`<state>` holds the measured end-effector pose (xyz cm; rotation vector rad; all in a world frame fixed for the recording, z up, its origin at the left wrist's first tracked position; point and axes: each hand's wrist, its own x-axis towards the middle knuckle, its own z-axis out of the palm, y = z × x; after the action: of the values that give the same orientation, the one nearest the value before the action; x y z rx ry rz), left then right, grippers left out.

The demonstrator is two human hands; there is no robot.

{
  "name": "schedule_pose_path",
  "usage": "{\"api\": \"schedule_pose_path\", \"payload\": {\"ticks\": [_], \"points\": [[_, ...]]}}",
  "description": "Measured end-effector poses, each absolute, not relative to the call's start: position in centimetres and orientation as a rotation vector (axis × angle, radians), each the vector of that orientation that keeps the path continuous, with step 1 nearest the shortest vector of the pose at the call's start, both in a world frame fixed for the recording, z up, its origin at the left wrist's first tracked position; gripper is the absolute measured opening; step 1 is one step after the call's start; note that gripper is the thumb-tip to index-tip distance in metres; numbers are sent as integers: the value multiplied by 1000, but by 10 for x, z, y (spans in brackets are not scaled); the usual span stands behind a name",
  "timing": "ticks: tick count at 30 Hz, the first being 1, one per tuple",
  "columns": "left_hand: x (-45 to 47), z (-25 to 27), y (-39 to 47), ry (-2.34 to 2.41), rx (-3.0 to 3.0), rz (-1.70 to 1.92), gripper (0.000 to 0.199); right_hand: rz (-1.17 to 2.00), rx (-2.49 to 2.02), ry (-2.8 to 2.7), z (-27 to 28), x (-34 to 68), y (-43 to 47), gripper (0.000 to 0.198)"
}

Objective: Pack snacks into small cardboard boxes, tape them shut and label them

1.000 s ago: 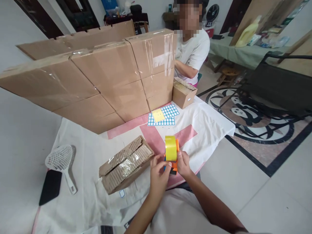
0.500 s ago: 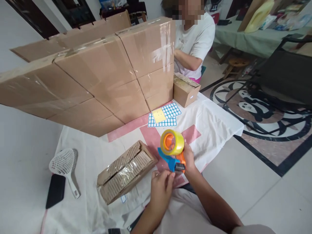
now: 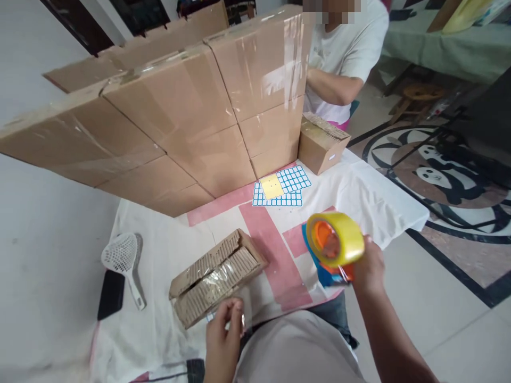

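My right hand grips an orange and blue tape dispenser that carries a large yellow-edged roll of tape. My left hand is closed in a pinch by the near side of a small cardboard box. A shiny bit of clear tape shows at its fingertips; the strip's course towards the dispenser is barely visible. The small box lies on the cloth with its corrugated, taped flaps facing up.
Stacked cardboard boxes form a wall at the back. Another small box stands at its right end, near a seated person. Label sheets lie before the wall. A white slotted skimmer and a black phone-like slab lie left.
My hands have moved apart: the right one rightward with the tape dispenser, the left one leftward and down to the box's near side. The whole view has shifted slightly.
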<state>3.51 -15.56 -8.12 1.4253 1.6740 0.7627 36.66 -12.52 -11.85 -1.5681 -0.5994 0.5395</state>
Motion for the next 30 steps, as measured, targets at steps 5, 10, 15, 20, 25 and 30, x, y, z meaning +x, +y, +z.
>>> {"api": "schedule_pose_path", "payload": {"ticks": [5, 10, 15, 20, 25, 30], "points": [[43, -40, -127, 1704, 1102, 1052, 42, 828, -1495, -638, -149, 349, -59, 48], [36, -24, -106, 1652, 1019, 1100, 44, 416, -1535, -627, -151, 350, -62, 42], [36, -28, -111, 1650, 1073, 1055, 39, 136, -1376, -788, -97, 331, -103, 26], [51, -35, -125, 1583, 1414, 991, 32, 708, -1184, -1705, -19, 257, -96, 48], [54, -30, -137, 1722, 1470, 1053, 37, 601, -1004, -2075, 16, 232, -70, 16], [10, -15, -135, 2035, 1366, 1100, 52, 488, -939, -1838, 32, 262, -73, 19]]}}
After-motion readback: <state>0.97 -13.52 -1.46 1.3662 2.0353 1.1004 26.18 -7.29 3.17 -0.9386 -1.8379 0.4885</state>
